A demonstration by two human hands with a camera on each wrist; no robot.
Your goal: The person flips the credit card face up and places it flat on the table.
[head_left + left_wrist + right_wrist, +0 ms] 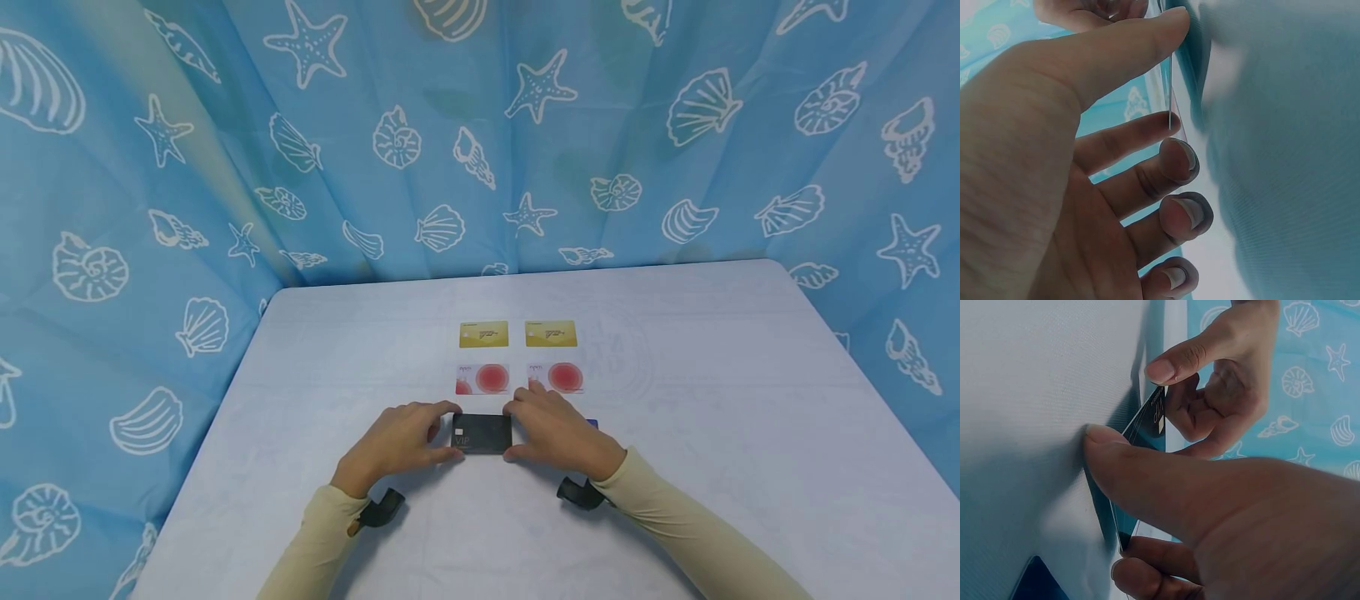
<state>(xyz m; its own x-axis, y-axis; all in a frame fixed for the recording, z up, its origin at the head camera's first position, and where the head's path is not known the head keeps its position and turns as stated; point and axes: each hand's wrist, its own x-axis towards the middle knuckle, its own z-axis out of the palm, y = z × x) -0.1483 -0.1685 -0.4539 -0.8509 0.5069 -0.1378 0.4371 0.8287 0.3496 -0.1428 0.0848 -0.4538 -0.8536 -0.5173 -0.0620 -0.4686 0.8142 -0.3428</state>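
A black card marked VIP (482, 434) is held between both hands at the front middle of the white table. My left hand (401, 437) pinches its left end, thumb at the near corner and index finger at the far one. At the right end, my right hand (558, 429) grips it the same way. Seen from the left wrist, the card (1170, 94) is a thin edge-on line between thumb and index finger. The right wrist view shows its dark face (1159, 412) tilted against the table, partly hidden by the right thumb.
Two gold cards (483, 334) (551, 333) lie side by side farther back. In front of them are two white cards with red circles (492, 379) (566, 377). A blue card (593, 423) is mostly covered by the right wrist. A blue shell-patterned curtain (465, 233) hangs behind the table.
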